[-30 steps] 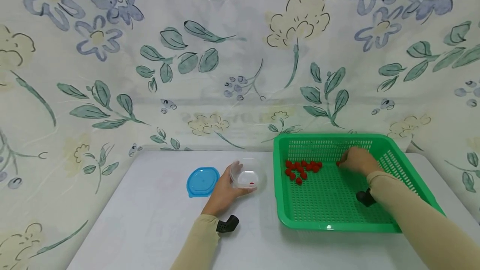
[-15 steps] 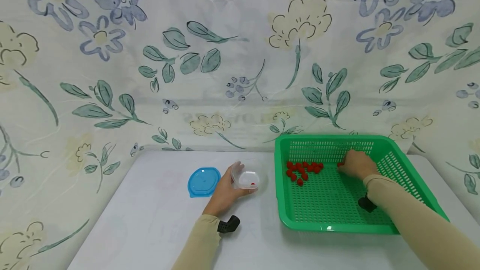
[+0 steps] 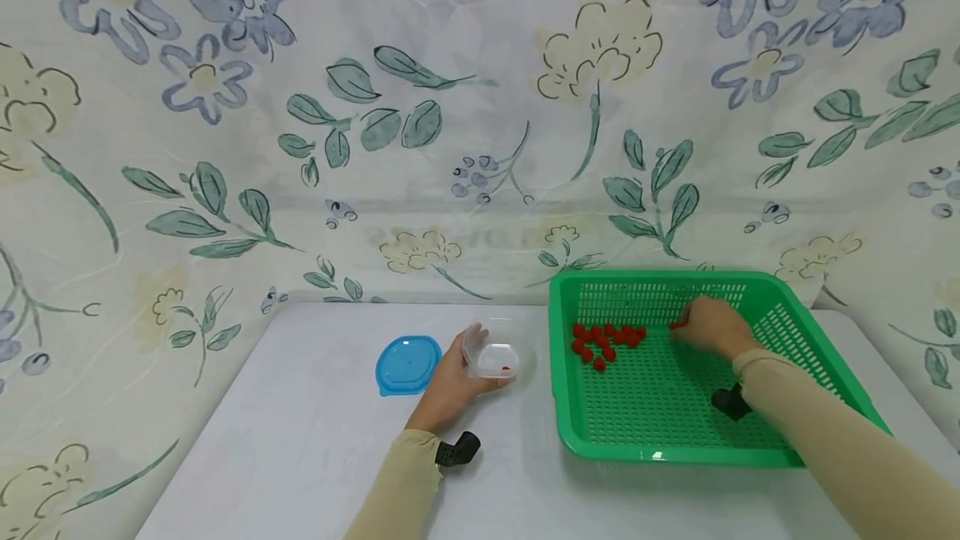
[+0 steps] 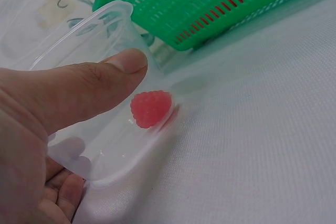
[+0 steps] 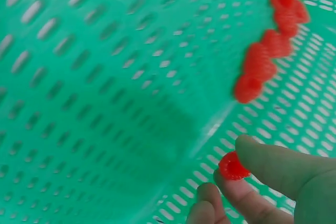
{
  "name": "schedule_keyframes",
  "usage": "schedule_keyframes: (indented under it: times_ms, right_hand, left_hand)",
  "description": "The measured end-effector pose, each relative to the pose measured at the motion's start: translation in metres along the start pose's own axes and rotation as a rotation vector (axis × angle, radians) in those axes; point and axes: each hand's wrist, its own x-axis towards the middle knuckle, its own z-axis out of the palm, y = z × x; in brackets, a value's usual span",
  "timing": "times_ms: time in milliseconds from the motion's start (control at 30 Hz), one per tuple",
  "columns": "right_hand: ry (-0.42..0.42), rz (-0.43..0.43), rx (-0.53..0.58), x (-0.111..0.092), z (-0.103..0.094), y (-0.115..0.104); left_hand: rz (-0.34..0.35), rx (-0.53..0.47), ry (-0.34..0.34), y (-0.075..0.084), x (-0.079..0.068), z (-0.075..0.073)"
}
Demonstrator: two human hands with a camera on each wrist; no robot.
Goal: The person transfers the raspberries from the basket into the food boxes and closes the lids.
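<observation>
My left hand point(image 3: 450, 386) grips a clear plastic tub point(image 3: 498, 348) on the white table, its thumb lying along the near wall. A single raspberry point(image 4: 150, 108) sits in the bottom of that tub. Inside the green basket point(image 3: 675, 452), toward its back, my right hand point(image 3: 716, 328) pinches another raspberry point(image 5: 232, 166) between thumb and finger; its hollow end shows in the right wrist view. Several more raspberries point(image 3: 601, 342) lie in a cluster at the basket's back left, apart from the right hand.
A blue lid point(image 3: 408, 365) lies flat on the white table point(image 3: 285, 440), just left of the tub. The basket's raised, perforated walls stand around the right hand. Behind the table hangs a flowered cloth point(image 3: 480, 132).
My right hand has shifted only slightly at the back of the basket, and the raspberry at its fingertips shows a little more. The left hand and the tub stay in place.
</observation>
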Motion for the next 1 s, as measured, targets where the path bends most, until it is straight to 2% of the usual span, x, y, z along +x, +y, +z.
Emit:
schedule_keyframes:
  times_ms: [500, 767, 1000]
  right_hand:
    - [0.089, -0.118, 0.039, -0.021, -0.014, -0.014]
    - [0.117, -0.187, 0.098, -0.044, -0.018, -0.033]
    - [0.155, -0.199, 0.098, -0.062, -0.017, -0.052]
  left_hand:
    - [-0.013, 0.009, 0.005, -0.002, 0.0, 0.0]
    - [-0.013, 0.014, 0.004, -0.001, -0.001, 0.0]
    - [0.009, 0.014, 0.004, -0.002, 0.0, 0.0]
